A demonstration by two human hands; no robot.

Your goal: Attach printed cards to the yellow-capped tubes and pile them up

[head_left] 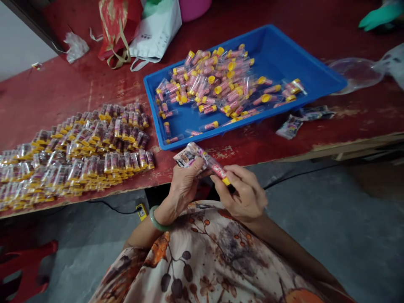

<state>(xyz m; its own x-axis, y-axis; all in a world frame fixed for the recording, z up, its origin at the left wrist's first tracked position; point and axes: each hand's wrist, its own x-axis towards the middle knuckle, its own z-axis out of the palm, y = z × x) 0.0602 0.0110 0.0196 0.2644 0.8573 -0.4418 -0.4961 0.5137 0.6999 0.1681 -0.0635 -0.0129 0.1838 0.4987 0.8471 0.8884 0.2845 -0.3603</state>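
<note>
My left hand (186, 181) pinches a small stack of printed plastic sleeves (187, 156) between thumb and fingers. In my right hand (244, 191) is a clear tube with a yellow cap and pink contents (217, 169), its capped end toward me. The tube's far end meets the sleeves; whether it sits inside one I cannot tell. Both hands are close together in front of the table's near edge. Just beyond them, a blue tray (284, 46) holds many similar loose tubes (205, 84). Left of the tray, wrapped tubes (94, 166) lie stacked in rows.
Loose printed sleeves (289, 127) lie right of the tray near the edge. A clear round lid-like piece (356, 73) is at the right. Red (118, 25) and white bags (158, 31) stand behind. A red stool (28, 269) and a yellow socket (142, 211) are below.
</note>
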